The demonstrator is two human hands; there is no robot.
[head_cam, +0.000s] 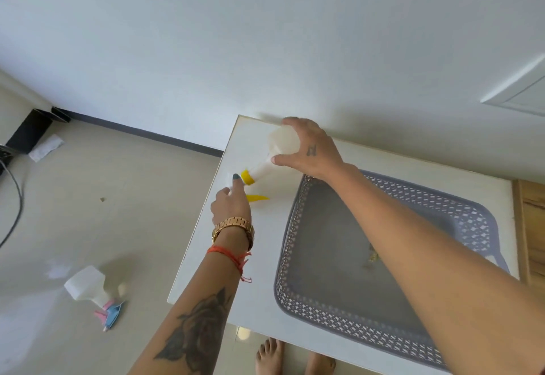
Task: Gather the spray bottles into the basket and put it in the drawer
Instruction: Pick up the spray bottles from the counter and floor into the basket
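Yellow-capped spray bottle [272,155] lies on the worktop [259,256] at ten o'clock from the grey basket [339,309], which holds only a small scrap [372,255], right hand [309,149] clasping its body, left hand [231,200] pinching its nozzle.

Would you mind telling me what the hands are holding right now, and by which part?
Both hold the translucent white spray bottle with yellow collar and trigger: the right hand around its body, the left hand at the spray head.
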